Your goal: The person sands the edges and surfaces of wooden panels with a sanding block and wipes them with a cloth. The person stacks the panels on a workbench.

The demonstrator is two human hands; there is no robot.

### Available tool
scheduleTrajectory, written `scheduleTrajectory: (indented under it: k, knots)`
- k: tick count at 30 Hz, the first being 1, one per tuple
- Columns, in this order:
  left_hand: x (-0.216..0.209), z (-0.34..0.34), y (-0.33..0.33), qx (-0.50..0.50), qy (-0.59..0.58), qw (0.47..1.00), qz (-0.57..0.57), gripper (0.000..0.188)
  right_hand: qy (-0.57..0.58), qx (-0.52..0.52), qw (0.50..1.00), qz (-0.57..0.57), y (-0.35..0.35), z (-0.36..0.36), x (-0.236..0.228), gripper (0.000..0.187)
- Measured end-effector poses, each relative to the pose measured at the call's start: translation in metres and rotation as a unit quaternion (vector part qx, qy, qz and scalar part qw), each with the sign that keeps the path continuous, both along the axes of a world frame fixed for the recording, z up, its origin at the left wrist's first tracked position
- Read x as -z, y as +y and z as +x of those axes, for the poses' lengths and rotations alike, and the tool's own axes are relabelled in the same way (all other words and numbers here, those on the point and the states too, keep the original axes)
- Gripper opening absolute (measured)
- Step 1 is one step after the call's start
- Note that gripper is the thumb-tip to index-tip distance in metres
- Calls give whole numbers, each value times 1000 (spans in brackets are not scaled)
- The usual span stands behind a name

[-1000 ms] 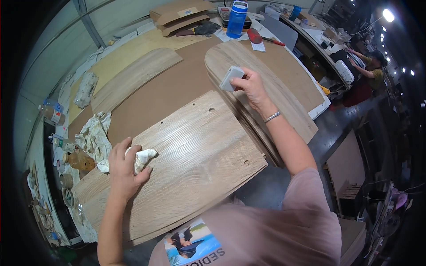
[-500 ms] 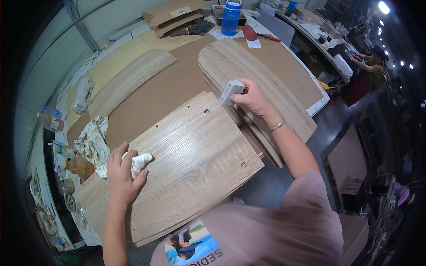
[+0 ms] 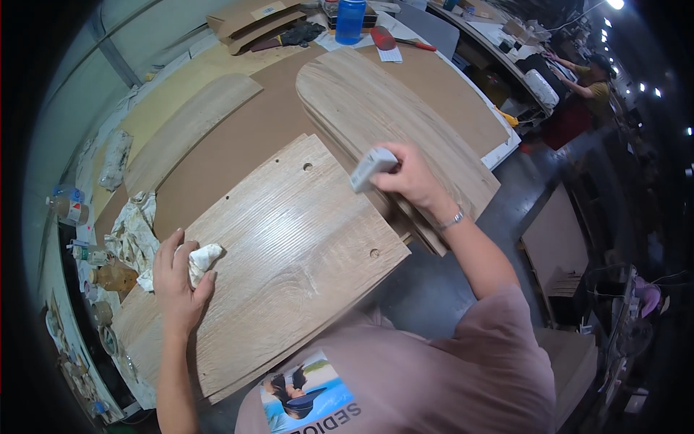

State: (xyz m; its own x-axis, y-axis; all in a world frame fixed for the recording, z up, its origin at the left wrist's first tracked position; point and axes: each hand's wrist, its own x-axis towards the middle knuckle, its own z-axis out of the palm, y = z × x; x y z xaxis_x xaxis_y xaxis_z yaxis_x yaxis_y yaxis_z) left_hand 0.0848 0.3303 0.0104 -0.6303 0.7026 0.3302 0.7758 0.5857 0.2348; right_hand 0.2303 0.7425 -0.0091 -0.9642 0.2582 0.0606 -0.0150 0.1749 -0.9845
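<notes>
A wood-grain board (image 3: 289, 239) with drilled holes lies in front of me, on top of at least one more like it. Near its left end rests my left hand (image 3: 179, 278), its fingers curled round a crumpled white cloth (image 3: 205, 262) against the surface. My right hand (image 3: 412, 177) grips a light grey block (image 3: 372, 168), held by the board's far right edge. The block is slightly blurred, and I cannot make out its exact kind. Beyond that hand, a stack of round-ended wood-grain boards (image 3: 390, 108) lies slanting across the table.
Another curved board (image 3: 191, 134) lies at the back left. A stained rag (image 3: 134, 235) and bottles (image 3: 116, 277) line the left side. A blue bottle (image 3: 350, 22), a red-handled tool (image 3: 416, 45) and a cardboard box (image 3: 253, 25) stand at the back. Another person (image 3: 589, 90) works at the far right.
My right hand has lowered slightly toward the board's edge with the grey block. The whole view has shifted, so things appear further left and higher. My left hand stays on the cloth.
</notes>
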Motion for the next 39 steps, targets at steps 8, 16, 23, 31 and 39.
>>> scheduleTrajectory:
  k: [8,16,23,31,39]
  knots:
    - [3,2,-5,-8,-8,1000,4,48,-16,17,999,-36,-28,108,-8,28]
    - [-1,8,-2,-8,-24,1000,-2,48,154,277,919,-234,-61,126,18,31]
    - [5,5,-2,10,-18,1000,5,49,147,348,921,-95,-87,129,12,23]
    - [5,6,-2,12,-4,1000,8,49,163,415,879,171,-127,133,16,28]
    - [4,-8,-36,35,-20,998,41,47,154,343,916,137,-177,134,21,25]
